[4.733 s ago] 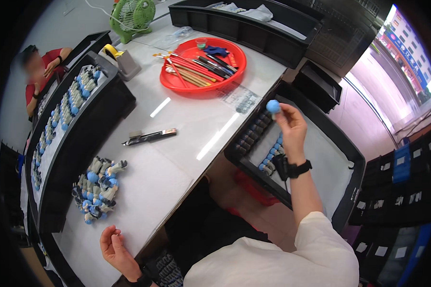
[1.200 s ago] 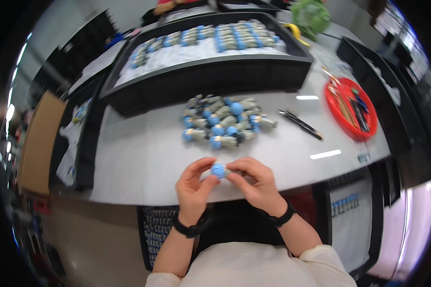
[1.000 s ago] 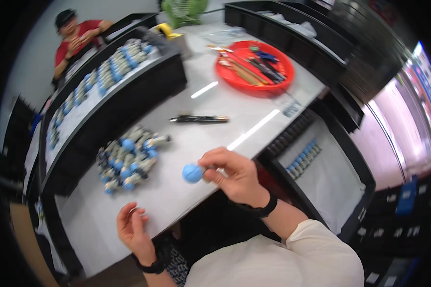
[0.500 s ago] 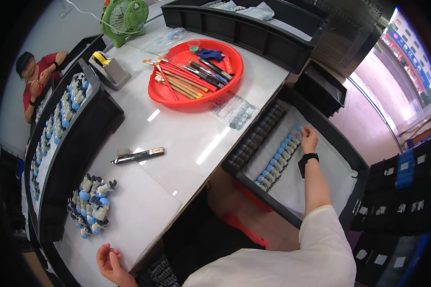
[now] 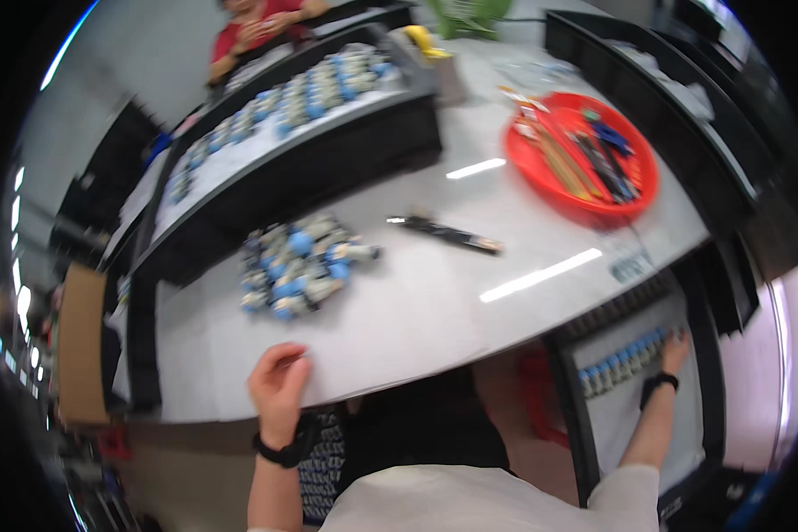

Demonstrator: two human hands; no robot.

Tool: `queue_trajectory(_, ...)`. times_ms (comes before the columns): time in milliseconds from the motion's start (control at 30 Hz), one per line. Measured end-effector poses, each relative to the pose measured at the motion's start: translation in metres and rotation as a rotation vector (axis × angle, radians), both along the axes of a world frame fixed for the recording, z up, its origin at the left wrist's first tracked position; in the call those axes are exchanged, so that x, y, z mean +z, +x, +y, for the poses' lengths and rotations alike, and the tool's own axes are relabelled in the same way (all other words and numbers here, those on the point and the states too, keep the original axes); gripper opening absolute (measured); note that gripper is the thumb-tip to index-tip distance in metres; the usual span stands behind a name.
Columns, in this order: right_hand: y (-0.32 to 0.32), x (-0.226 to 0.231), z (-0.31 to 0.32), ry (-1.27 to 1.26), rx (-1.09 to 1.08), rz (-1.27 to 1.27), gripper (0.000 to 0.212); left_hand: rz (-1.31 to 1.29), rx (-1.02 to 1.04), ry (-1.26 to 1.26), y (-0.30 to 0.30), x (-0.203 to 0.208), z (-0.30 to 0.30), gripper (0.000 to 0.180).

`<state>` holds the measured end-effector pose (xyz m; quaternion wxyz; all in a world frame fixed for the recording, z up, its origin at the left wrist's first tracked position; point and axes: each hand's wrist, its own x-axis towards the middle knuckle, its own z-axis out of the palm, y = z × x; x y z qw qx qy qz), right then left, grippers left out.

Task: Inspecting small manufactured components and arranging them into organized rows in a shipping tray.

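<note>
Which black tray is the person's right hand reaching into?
The low black tray at the person's right, beside the table; the right hand rests at its row of blue-capped pieces.

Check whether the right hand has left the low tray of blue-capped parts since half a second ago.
No. The right hand still rests at the row of blue-capped parts inside the low tray; only the camera swung.

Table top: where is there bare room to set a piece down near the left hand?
Bare white table lies between the left hand, the pile of blue-capped parts and the black pen. More lies between pen and red tray. The pile and the tray's inside are crowded.
</note>
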<state>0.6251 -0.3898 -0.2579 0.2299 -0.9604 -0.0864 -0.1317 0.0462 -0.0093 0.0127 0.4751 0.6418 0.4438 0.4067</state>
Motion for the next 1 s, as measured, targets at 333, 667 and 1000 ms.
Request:
queue_trajectory(333,-0.202,0.201,0.162,0.997,0.561,0.317,0.019,0.556,-0.317,0.384,-0.047,0.084,0.063,0.023)
queue_trajectory(667,-0.403,0.278,0.281,0.96,1.296,0.882,0.011,0.877,-0.268,0.334,-0.062,0.055,0.112,0.033)
queue_trajectory(1000,-0.452,0.283,0.346,0.843,1.462,1.444,0.03,-0.36,-0.32,-0.167,-0.045,0.03,0.017,0.035)
